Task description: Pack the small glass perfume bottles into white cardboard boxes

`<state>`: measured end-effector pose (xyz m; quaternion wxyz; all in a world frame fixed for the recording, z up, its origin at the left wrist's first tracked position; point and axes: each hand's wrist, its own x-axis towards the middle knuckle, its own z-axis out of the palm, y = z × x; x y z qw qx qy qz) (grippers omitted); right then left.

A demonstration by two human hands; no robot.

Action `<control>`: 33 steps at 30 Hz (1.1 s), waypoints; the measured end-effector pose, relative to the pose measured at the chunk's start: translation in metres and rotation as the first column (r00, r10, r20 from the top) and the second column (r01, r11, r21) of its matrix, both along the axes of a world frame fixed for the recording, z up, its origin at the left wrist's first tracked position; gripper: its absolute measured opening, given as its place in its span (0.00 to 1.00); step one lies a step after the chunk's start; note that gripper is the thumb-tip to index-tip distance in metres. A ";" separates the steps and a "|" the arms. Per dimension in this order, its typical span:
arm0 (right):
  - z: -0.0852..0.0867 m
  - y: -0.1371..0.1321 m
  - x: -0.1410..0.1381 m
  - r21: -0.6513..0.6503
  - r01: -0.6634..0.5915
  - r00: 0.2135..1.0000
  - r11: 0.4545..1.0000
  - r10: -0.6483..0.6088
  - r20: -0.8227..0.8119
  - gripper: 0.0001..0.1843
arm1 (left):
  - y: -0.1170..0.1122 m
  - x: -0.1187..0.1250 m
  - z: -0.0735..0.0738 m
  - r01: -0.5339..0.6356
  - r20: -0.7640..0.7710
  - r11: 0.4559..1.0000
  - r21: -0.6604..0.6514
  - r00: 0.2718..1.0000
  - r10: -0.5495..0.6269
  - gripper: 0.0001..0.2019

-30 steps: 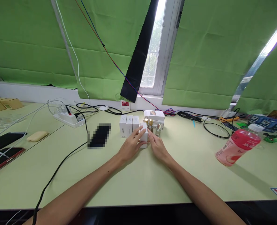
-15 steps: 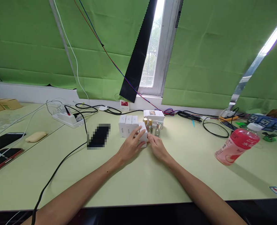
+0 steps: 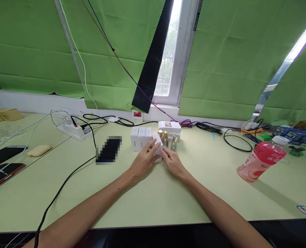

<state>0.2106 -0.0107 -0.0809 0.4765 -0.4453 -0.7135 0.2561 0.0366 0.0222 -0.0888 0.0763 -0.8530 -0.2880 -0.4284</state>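
My left hand (image 3: 142, 160) grips a small white box (image 3: 157, 140) from its left side, fingers over the upper part and thumb low on the front. At the box's right side, the closed fingers of my right hand (image 3: 172, 161) are pressed against it. To the left of the held box, three similar white boxes (image 3: 141, 137) stand upright in a row. Just behind my hands are small glass bottles, two with gold caps (image 3: 166, 135) and a clear one (image 3: 174, 143) at the right. A larger white box (image 3: 169, 127) sits behind them.
A pink drink bottle (image 3: 261, 160) stands at the right. On the left lie a blurred-out dark object (image 3: 108, 150), a cream case (image 3: 39, 150), phones (image 3: 5, 172) and a white power strip (image 3: 73, 131). Black cables (image 3: 208, 127) run along the back edge.
My right fingertips have shifted slightly left and now overlap the box's right side more. My left hand keeps its grip; the other things stay in place.
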 end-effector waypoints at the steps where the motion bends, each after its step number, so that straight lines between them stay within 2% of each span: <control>1: 0.000 0.000 0.000 0.002 0.008 1.000 1.000 -0.008 0.006 0.18 | 0.000 0.000 0.000 -0.004 -0.003 1.000 0.005 1.000 0.004 0.26; 10: -0.002 0.001 -0.002 -0.003 0.022 1.000 1.000 -0.022 0.006 0.17 | 0.002 -0.001 -0.001 -0.125 -0.040 0.992 0.013 0.991 0.125 0.23; 17: -0.010 0.005 -0.002 -0.039 0.044 0.998 0.998 -0.045 -0.035 0.18 | 0.004 -0.001 -0.004 -0.142 -0.070 0.986 0.091 0.986 0.149 0.20; 25: -0.010 0.005 -0.004 -0.071 0.067 0.997 0.995 -0.070 -0.035 0.15 | 0.001 0.000 -0.003 -0.184 -0.113 0.982 0.040 0.976 0.187 0.13; 33: -0.009 0.004 -0.003 -0.075 0.080 0.996 0.994 -0.082 -0.025 0.16 | 0.004 -0.003 -0.005 -0.215 -0.162 0.976 0.017 0.963 0.215 0.13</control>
